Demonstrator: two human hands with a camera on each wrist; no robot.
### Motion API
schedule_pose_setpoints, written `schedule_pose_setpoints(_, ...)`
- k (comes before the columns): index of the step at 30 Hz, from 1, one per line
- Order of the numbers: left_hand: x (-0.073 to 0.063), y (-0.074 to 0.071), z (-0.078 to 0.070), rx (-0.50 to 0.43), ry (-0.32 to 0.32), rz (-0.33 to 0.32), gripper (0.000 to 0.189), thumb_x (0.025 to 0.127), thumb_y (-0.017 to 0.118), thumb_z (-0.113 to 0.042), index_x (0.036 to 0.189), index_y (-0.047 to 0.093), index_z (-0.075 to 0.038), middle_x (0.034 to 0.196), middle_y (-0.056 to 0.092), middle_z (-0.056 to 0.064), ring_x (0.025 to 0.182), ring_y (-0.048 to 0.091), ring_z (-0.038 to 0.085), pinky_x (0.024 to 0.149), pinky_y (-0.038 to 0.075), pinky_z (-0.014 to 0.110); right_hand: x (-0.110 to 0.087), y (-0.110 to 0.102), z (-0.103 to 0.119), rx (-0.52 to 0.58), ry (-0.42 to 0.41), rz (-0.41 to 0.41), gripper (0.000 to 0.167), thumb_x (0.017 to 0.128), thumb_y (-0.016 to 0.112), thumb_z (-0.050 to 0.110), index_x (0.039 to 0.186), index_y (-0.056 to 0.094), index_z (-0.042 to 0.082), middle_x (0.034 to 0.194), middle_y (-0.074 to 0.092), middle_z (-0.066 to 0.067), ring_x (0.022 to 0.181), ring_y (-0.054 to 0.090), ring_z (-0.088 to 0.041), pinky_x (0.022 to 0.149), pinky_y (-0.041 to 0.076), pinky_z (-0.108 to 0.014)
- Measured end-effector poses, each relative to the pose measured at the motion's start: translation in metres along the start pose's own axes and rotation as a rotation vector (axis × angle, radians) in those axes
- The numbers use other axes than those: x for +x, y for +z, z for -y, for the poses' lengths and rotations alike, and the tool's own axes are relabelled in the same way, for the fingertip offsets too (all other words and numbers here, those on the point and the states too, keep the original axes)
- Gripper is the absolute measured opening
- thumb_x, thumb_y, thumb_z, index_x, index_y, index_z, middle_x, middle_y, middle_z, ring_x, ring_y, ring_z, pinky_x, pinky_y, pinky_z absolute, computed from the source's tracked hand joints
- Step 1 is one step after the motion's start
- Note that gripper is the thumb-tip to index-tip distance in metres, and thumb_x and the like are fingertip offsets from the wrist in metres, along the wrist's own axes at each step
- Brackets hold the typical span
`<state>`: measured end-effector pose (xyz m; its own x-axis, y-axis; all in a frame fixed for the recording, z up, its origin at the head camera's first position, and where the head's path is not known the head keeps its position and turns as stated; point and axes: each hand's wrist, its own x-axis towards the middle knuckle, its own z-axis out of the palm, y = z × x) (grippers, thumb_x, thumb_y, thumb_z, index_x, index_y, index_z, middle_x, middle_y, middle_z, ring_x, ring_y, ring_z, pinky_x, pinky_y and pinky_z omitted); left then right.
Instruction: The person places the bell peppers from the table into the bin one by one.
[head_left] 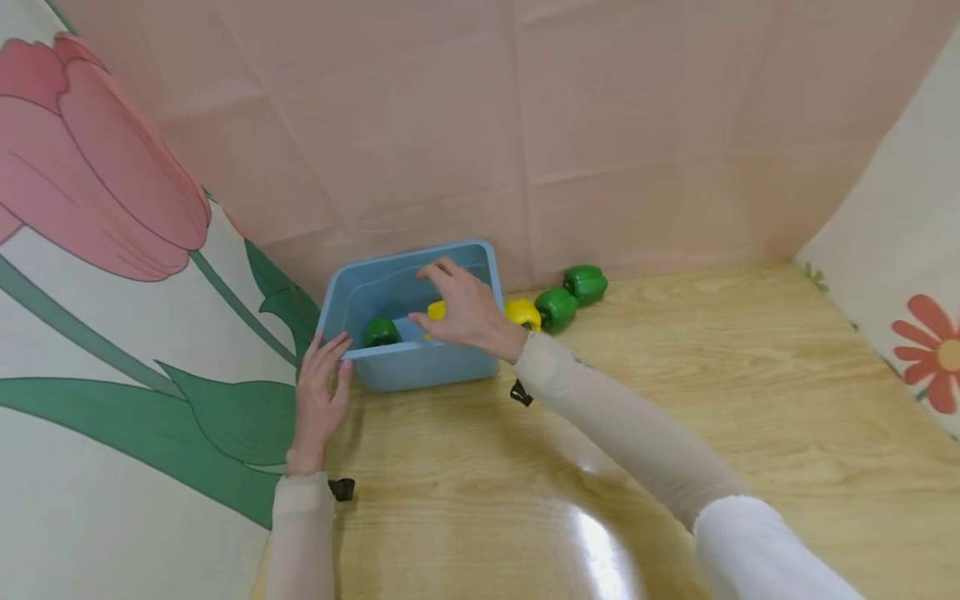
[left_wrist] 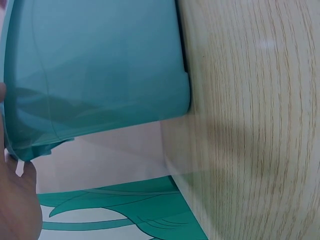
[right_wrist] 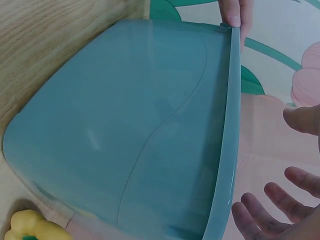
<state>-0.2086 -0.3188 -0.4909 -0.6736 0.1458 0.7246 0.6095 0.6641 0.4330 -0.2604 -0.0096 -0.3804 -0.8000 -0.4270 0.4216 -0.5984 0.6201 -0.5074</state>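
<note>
A blue plastic bin (head_left: 420,367) stands against the back wall. My left hand (head_left: 322,398) grips its front left corner, fingers over the rim and thumb on the outside; in the left wrist view that hand (left_wrist: 19,200) shows at the corner. Over the bin's opening hovers my right hand (head_left: 468,310), thumb and fingers spread apart with nothing between them; the right wrist view shows the same fingertips (right_wrist: 272,190) beyond the rim. Inside the bin lie a green bell pepper (head_left: 381,332) at left and a yellow bell pepper (head_left: 436,311), partly hidden behind my right hand.
Right of the bin, along the wall, sit a yellow bell pepper (head_left: 522,313) and two green bell peppers, one nearer (head_left: 557,310) and one farther (head_left: 586,285). The wooden table (head_left: 675,400) meets a pink covered back wall (head_left: 637,167) and flower-patterned side walls.
</note>
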Motion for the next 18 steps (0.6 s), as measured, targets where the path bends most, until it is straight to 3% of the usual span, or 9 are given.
schedule_pose_setpoints(10,0.000,0.000,0.000,0.008,-0.022,0.019,0.034,0.107,0.060,-0.009,0.140,0.070,-0.006,0.148,0.066,0.016,0.155,0.039,0.047,0.133,0.024,0.056,-0.006,-0.010,-0.003,0.016,-0.008,-0.019,0.060,0.095,0.079,0.043,0.143,0.061,0.012,0.143,0.060,-0.008,0.120,0.065,-0.028,0.097,0.060,-0.044)
schedule_pose_setpoints(18,0.000,0.001,0.000,0.006,-0.010,0.002,0.033,0.107,0.060,-0.008,0.139,0.070,-0.005,0.147,0.066,0.017,0.154,0.040,0.049,0.133,0.025,0.056,-0.013,-0.015,-0.006,0.012,-0.018,-0.035,0.060,0.095,0.078,0.045,0.143,0.060,0.012,0.143,0.059,-0.008,0.116,0.065,-0.025,0.090,0.062,-0.041)
